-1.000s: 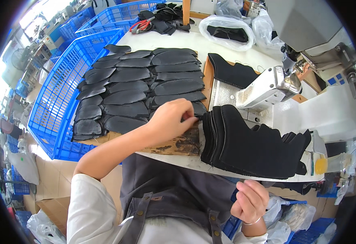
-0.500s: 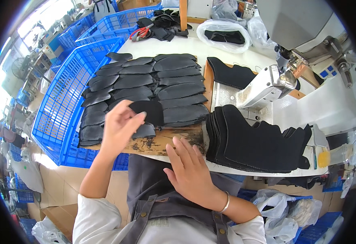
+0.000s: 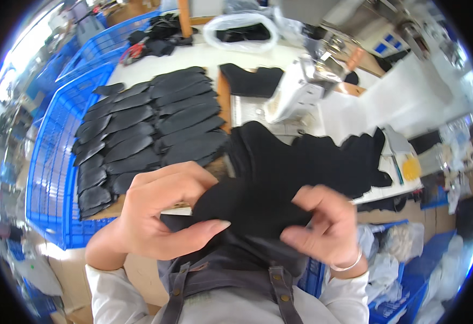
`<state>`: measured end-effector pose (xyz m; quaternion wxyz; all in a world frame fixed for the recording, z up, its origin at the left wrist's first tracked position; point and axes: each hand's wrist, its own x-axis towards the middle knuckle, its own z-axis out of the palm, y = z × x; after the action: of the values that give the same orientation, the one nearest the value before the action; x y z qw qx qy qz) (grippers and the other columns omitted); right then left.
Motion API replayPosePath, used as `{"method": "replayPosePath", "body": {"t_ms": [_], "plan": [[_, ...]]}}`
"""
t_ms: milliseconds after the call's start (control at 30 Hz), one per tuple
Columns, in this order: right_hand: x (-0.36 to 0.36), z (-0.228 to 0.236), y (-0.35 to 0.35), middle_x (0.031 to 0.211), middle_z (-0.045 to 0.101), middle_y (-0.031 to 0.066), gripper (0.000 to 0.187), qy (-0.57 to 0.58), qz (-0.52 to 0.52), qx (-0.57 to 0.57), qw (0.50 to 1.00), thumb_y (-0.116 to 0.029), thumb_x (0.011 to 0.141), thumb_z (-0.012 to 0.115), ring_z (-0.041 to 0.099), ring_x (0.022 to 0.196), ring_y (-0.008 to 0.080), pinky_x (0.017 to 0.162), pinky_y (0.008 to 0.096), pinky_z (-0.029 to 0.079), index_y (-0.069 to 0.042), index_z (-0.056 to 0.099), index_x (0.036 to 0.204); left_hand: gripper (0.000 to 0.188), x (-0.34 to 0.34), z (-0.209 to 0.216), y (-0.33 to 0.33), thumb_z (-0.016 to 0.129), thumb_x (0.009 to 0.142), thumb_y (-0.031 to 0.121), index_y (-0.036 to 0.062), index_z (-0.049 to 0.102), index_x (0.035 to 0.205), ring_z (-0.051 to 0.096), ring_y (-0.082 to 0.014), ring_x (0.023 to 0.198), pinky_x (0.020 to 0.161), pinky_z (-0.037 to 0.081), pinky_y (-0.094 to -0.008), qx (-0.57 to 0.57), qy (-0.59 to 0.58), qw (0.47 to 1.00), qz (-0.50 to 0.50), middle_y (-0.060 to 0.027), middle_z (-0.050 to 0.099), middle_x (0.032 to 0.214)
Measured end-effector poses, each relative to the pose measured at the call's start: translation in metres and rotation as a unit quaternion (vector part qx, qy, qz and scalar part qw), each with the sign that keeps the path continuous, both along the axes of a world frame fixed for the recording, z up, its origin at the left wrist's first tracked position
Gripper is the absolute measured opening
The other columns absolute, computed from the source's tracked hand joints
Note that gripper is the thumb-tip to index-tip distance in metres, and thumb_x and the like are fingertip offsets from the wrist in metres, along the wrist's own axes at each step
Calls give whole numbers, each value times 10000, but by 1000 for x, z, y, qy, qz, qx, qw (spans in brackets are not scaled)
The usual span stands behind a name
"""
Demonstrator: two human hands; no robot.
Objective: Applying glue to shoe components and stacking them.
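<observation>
Close in front of my apron, I hold a curved black fabric piece (image 3: 250, 208) stretched between both hands. My left hand (image 3: 163, 210) pinches its left end, thumb in front and fingers behind. At the other end my right hand (image 3: 325, 224), with a bangle at the wrist, has thumb and fingers closed on the edge; they are slightly blurred. Just beyond lies a stack of larger black cut pieces (image 3: 312, 162), partly hidden by the held piece. To the left, overlapping rows of curved dark pieces (image 3: 144, 124) cover a wooden board.
A white sewing machine (image 3: 295, 89) stands behind the stack, with another black piece (image 3: 250, 81) beside it. Blue crates (image 3: 47, 173) line the table's left side. At the back are red-handled scissors (image 3: 134, 53) and a plastic bag of black pieces (image 3: 242, 32).
My left hand has brought the small black piece off the rows toward my body. My right hand, open before, has risen and closed on its other end. The view has shifted.
</observation>
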<state>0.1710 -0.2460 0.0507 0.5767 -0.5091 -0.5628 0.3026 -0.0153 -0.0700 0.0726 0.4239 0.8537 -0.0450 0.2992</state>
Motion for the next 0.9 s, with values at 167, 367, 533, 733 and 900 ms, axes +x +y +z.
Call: {"method": "replayPosePath", "body": {"t_ms": [167,367,533,733,900], "plan": [[56,22,-15,742,546,-39,222,-95,-113,-136,980,-104,780,726,415,637,-1,530,169,339,4,594,923,222,61,-2,-10,692,818,158,15,524,788,485,-13,557,462,375,-181,-224,230,947,-3,-4,559,655],[70,36,-34,737,584,12,174,-154,-139,-76,975,-58,783,699,506,663,44,577,201,414,16,606,910,345,89,-7,13,778,714,246,34,529,604,517,-205,546,479,386,-313,242,9,952,188,-74,529,616],[76,41,-28,763,617,76,167,-202,-18,-35,979,-9,747,686,575,654,168,603,259,441,16,626,901,756,108,4,-2,806,627,390,47,522,1238,571,-233,1030,907,400,-346,87,65,992,-55,-73,609,1106],[79,30,-26,705,588,0,204,-72,-113,-241,961,-63,746,724,496,634,28,551,193,396,16,608,893,359,131,-5,-11,765,753,258,4,548,622,358,-61,495,451,299,-249,-34,348,934,-75,4,449,504],[81,16,-24,689,582,3,235,-186,-126,-221,949,-90,724,758,490,624,36,568,206,416,-8,603,880,427,133,-7,-21,770,746,264,-13,481,596,281,-74,478,424,243,-273,23,311,949,-37,-19,322,490]]}}
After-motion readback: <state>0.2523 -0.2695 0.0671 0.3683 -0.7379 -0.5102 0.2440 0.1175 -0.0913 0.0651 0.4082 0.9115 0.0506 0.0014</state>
